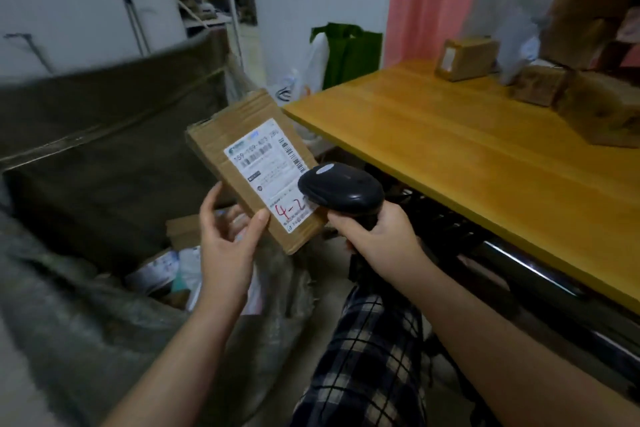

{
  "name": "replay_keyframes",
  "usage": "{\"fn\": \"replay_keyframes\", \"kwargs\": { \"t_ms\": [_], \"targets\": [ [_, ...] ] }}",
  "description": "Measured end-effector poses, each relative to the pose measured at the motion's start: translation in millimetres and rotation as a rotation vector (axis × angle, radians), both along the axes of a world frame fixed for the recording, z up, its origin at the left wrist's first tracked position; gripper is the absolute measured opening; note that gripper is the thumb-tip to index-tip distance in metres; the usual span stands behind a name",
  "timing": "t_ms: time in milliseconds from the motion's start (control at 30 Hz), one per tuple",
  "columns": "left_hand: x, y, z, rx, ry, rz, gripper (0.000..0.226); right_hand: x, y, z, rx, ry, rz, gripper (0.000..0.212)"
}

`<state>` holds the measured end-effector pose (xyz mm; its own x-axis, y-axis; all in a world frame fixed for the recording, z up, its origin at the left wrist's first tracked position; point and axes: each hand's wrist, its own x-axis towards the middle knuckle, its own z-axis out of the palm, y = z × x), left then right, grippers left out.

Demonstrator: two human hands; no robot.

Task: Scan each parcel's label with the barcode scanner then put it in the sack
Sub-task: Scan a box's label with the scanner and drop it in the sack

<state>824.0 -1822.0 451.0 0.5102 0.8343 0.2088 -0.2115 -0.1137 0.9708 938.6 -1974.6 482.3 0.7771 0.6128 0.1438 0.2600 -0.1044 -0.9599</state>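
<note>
My left hand (225, 239) holds a flat brown cardboard parcel (225, 146) by its lower left edge, thumb on the top face, above the open sack. A white shipping label (266, 166) with barcodes and red handwriting faces up. My right hand (381, 236) grips the handle of a black barcode scanner (341, 189), whose head covers the label's lower right corner. The grey-green sack (86, 305) gapes open at the lower left, with several parcels and mailers (173, 274) lying inside.
A yellow wooden table (450, 149) stands on the right, with several brown taped parcels (571, 80) piled at its far right end. A large olive bin (104, 114) stands behind the sack. Green and white bags (339, 55) lean on the far wall.
</note>
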Motion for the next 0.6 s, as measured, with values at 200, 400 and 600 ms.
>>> {"fn": "replay_keyframes", "kwargs": {
  "t_ms": [200, 400, 600],
  "targets": [
    [-70, 80, -25, 0.371, 0.376, 0.276, 0.080, -16, 70, -22, -0.093, -0.037, 0.139, 0.012],
    [-81, 139, -26, 0.812, 1.101, 0.279, 0.075, -16, 116, -49, -0.185, -0.018, 0.121, 0.016],
    [-60, 169, -67, 0.914, 1.508, 0.087, 0.064, -14, 131, -68, -0.211, 0.033, 0.089, 0.014]
  ]
}}
